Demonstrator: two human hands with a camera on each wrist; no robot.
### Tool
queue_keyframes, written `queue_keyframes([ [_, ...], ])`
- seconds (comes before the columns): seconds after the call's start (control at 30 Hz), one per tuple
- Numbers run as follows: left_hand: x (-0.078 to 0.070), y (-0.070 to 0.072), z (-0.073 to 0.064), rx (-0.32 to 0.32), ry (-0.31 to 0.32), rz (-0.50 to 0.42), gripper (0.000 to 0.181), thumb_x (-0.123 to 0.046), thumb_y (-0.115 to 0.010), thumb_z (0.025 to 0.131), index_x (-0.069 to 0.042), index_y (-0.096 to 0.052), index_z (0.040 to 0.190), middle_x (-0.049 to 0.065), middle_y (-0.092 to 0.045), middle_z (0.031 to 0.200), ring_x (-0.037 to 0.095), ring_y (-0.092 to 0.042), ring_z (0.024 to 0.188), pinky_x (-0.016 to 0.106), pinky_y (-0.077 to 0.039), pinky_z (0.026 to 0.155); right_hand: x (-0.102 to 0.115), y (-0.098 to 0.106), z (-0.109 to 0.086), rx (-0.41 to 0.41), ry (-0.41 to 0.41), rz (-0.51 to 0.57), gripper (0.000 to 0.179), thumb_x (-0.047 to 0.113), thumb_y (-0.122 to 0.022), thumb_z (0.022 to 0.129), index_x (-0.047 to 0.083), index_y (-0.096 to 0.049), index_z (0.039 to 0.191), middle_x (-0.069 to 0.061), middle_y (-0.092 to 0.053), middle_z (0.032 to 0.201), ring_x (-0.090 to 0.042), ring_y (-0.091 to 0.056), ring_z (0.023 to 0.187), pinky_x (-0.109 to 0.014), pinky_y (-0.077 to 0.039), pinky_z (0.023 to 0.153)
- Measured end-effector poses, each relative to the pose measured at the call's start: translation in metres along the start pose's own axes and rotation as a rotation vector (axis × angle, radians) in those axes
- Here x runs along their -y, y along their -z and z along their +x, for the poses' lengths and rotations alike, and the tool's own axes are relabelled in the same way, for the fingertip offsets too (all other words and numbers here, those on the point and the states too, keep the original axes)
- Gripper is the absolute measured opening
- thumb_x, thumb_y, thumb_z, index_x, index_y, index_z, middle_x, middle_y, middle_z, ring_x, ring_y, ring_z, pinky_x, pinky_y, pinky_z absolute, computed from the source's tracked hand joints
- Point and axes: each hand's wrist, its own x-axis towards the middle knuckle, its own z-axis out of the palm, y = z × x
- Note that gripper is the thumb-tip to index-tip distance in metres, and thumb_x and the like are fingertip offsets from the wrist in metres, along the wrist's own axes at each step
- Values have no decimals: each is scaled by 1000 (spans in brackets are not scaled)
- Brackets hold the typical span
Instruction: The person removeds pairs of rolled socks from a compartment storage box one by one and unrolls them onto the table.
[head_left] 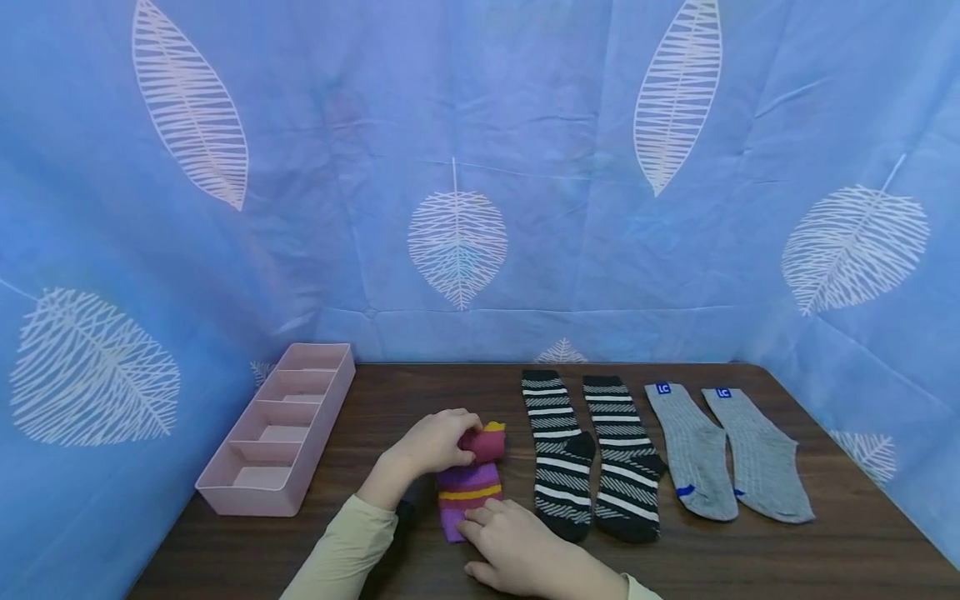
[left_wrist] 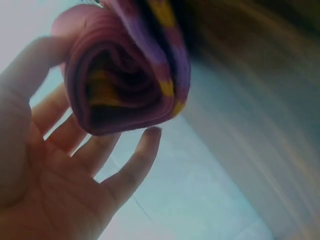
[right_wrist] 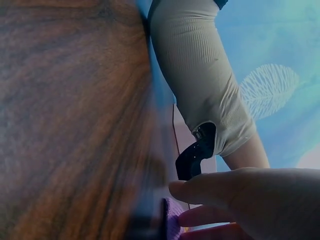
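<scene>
A purple, maroon and yellow striped sock (head_left: 471, 493) lies mid-table, its far part wound into a thick roll (left_wrist: 120, 95). My left hand (head_left: 437, 440) holds that roll between thumb and fingers, with the spiral of layers showing in the left wrist view. On the near, flat end of the sock rest the fingertips of my right hand (head_left: 525, 546), fairly straight. Only a purple edge (right_wrist: 173, 220) appears beside the right fingers in the right wrist view. Whether the roll is one sock or two laid together, I cannot tell.
A pink four-section box (head_left: 300, 467) stands at the table's left. To the right lie two black-and-white striped socks (head_left: 558, 450) (head_left: 624, 467), then two grey socks (head_left: 690, 454) (head_left: 761, 458) with blue tags. A blue leaf-patterned cloth (head_left: 337, 208) hangs behind the wooden table (head_left: 750, 558).
</scene>
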Motion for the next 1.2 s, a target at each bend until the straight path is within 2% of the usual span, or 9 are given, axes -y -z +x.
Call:
queue_keyframes([
  [0.17, 11, -2, 0, -168, -36, 52, 33, -22, -76, 84, -16, -65, 114, 2, -69, 109, 15, -66, 93, 34, -55, 78, 0, -2, 2, -10, -3, -18, 44, 50, -63, 90, 21, -66, 123, 5, -67, 123, -11, -61, 110, -35, -52, 93],
  [0.27, 18, -3, 0, -289, -53, 100, 25, -13, -76, 84, -16, -67, 107, 2, -69, 103, 19, -67, 91, 35, -56, 71, 0, -2, 2, -12, -12, -15, 44, 49, -63, 90, 21, -66, 124, 5, -67, 123, -11, -61, 111, -35, -52, 93],
  [0.37, 21, -4, -2, -333, -38, 141, 19, -3, -73, 83, -17, -68, 95, 0, -66, 95, 19, -63, 84, 32, -52, 62, 1, -2, 1, -10, -18, -7, 44, 48, -63, 90, 21, -65, 125, 4, -67, 123, -12, -61, 112, -37, -52, 94],
  [0.43, 21, -4, -2, -297, -14, 136, 17, -1, -70, 84, -16, -69, 92, 0, -65, 93, 19, -61, 83, 31, -51, 61, 2, -2, 1, -6, -20, 0, 44, 48, -63, 91, 21, -65, 125, 5, -67, 124, -12, -61, 113, -38, -52, 94],
  [0.53, 17, -3, -2, -193, 44, 103, 11, -13, -72, 85, -15, -69, 96, 1, -65, 97, 20, -60, 88, 35, -54, 69, 1, -1, 1, -5, -17, 1, 44, 49, -63, 91, 21, -65, 125, 5, -67, 123, -12, -61, 112, -38, -52, 93],
  [0.67, 15, -4, 2, -82, 100, 92, 30, -29, -78, 82, -13, -63, 103, 4, -64, 104, 23, -58, 96, 40, -54, 77, 0, -1, 1, -27, -9, -22, 44, 48, -63, 90, 20, -66, 124, 5, -68, 122, -12, -61, 112, -37, -53, 93],
  [0.83, 18, -1, 13, -45, 73, 114, 30, -13, -80, 79, -11, -59, 100, 4, -61, 98, 22, -57, 92, 36, -52, 76, -1, -1, 1, -82, 19, -63, 41, 46, -64, 91, 18, -67, 121, 3, -69, 120, -12, -62, 110, -35, -53, 89],
  [0.97, 25, 6, 21, -6, 64, 109, 26, -5, -76, 81, -11, -59, 100, 4, -62, 98, 21, -60, 92, 35, -52, 76, 0, 0, 2, -77, 18, -54, 41, 45, -63, 91, 18, -67, 121, 3, -68, 121, -11, -61, 110, -34, -53, 90],
  [1.2, 40, 7, 32, -18, 79, 148, 27, -10, -74, 84, -11, -62, 108, 7, -68, 106, 22, -66, 94, 39, -55, 76, 0, 1, 0, -51, 13, -40, 41, 45, -64, 91, 18, -67, 121, 4, -68, 121, -11, -61, 109, -34, -53, 90],
])
